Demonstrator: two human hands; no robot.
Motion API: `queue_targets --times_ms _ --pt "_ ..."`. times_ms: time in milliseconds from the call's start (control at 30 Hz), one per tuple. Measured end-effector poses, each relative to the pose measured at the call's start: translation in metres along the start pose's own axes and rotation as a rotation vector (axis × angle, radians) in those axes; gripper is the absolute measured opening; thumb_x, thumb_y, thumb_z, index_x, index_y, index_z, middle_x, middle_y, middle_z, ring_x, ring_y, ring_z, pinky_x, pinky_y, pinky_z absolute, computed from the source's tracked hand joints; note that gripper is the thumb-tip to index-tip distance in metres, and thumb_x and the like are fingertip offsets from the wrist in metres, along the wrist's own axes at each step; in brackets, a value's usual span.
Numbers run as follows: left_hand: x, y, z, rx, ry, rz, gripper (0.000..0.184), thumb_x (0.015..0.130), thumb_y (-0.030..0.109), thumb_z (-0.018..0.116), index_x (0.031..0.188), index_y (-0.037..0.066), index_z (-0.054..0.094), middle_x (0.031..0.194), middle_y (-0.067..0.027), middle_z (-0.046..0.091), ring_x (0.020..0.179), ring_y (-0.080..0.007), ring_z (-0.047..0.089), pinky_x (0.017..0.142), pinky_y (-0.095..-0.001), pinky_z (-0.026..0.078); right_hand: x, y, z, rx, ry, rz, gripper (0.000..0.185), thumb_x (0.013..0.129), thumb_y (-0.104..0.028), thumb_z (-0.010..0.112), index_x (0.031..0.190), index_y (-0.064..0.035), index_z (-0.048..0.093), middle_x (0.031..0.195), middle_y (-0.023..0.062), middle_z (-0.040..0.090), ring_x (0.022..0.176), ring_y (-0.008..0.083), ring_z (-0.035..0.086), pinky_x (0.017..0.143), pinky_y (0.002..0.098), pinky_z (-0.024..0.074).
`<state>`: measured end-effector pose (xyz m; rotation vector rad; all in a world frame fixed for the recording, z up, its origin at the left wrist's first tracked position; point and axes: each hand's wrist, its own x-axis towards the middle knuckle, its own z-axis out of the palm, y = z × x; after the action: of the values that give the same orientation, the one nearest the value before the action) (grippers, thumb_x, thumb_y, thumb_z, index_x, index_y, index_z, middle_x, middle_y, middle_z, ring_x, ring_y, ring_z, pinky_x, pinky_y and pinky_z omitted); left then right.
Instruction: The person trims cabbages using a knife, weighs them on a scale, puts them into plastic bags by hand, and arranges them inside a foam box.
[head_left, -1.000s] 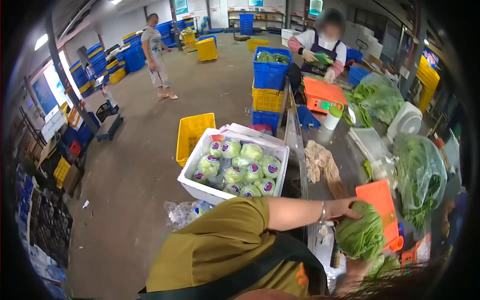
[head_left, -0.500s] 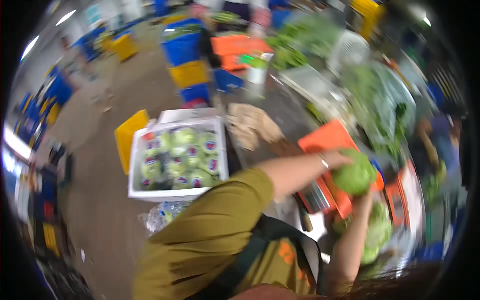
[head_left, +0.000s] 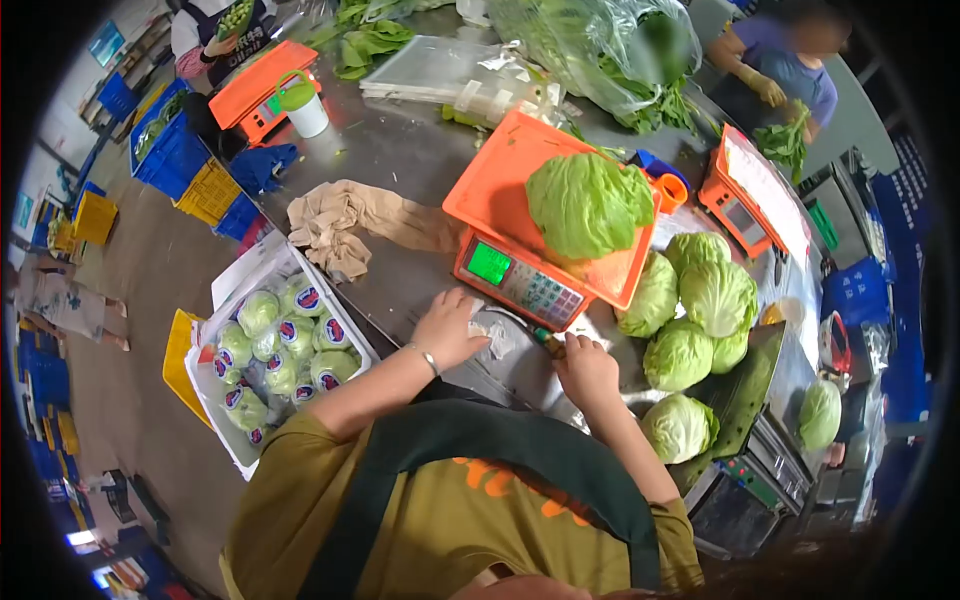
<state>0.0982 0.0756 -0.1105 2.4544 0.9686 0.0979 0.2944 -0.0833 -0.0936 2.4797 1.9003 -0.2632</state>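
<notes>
Iceberg lettuce head (head_left: pixel 585 205) rested on the orange pan (head_left: pixel 500 168) of the electronic scale (head_left: pixel 530 290), apart from both hands. The green display (head_left: pixel 489 261) was lit on the scale's near face. The left hand (head_left: pixel 450 328) was positioned at the near left of the scale, fingers loosely spread, just beside crumpled clear plastic (head_left: pixel 495 338). The right hand (head_left: pixel 588 372) was positioned on the near side of the scale, fingers curled, at the end of a green-banded tool handle (head_left: pixel 548 342); whether they pinched it could not be determined. Loose lettuce heads (head_left: pixel 718 295) were grouped right of the scale. A beige cloth (head_left: pixel 345 220) lay left of the scale; a white foam box (head_left: pixel 213 400) containing labelled lettuces (head_left: pixel 297 333) stood farther left.
</notes>
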Motion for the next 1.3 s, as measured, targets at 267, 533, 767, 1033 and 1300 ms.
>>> queue_targets --times_ms 267,533,767,1033,1300 --pt "0.002 0.022 0.033 0.095 0.080 0.053 0.044 0.070 0.032 0.070 0.098 0.003 0.054 0.106 -0.0121 0.047 0.104 -0.0282 0.045 0.084 -0.0411 0.043 -0.016 -0.001 0.020 -0.081 -0.093 0.187 0.018 0.076 -0.019 0.057 0.084 -0.0038 0.060 0.084 0.0140 0.063 0.075 0.0284 0.063 0.064 0.0384 0.0519" --pt "0.001 -0.033 0.018 0.069 0.016 0.340 0.009 0.071 0.014 0.062 0.073 0.006 0.058 0.081 -0.0134 0.056 0.080 -0.0321 0.054 0.075 -0.0394 0.044 -0.007 -0.032 0.031 0.032 -0.050 -0.063 0.019 0.077 -0.017 0.057 0.090 -0.0042 0.059 0.089 0.0140 0.062 0.083 0.0272 0.063 0.065 0.0369 0.0519" --pt "0.010 -0.116 -0.069 0.335 0.263 -0.158 0.034 0.070 0.018 0.069 0.098 0.003 0.057 0.099 -0.0164 0.056 0.095 -0.0328 0.054 0.082 -0.0396 0.047 -0.015 -0.007 -0.050 0.668 0.225 0.037 0.030 0.076 -0.018 0.066 0.102 -0.0073 0.058 0.095 0.0161 0.062 0.082 0.0264 0.063 0.070 0.0363 0.0507" --pt "0.115 0.030 -0.102 -0.697 0.284 0.318 0.086 0.068 0.043 0.073 0.130 -0.002 0.035 0.127 -0.0226 0.044 0.119 -0.0329 0.042 0.100 -0.0383 0.034 0.057 0.098 -0.067 0.867 0.154 0.058 0.042 0.086 -0.011 0.054 0.125 -0.0016 0.041 0.116 0.0135 0.052 0.102 0.0244 0.053 0.084 0.0349 0.0467" --pt "0.200 0.048 -0.086 -1.148 -0.469 0.202 0.083 0.065 0.037 0.079 0.129 0.003 0.038 0.123 -0.0145 0.051 0.107 -0.0229 0.052 0.085 -0.0351 0.047 0.102 0.070 -0.042 0.585 -0.031 0.178 0.041 0.086 -0.014 0.054 0.123 -0.0018 0.043 0.114 0.0133 0.054 0.101 0.0250 0.054 0.083 0.0361 0.0472"
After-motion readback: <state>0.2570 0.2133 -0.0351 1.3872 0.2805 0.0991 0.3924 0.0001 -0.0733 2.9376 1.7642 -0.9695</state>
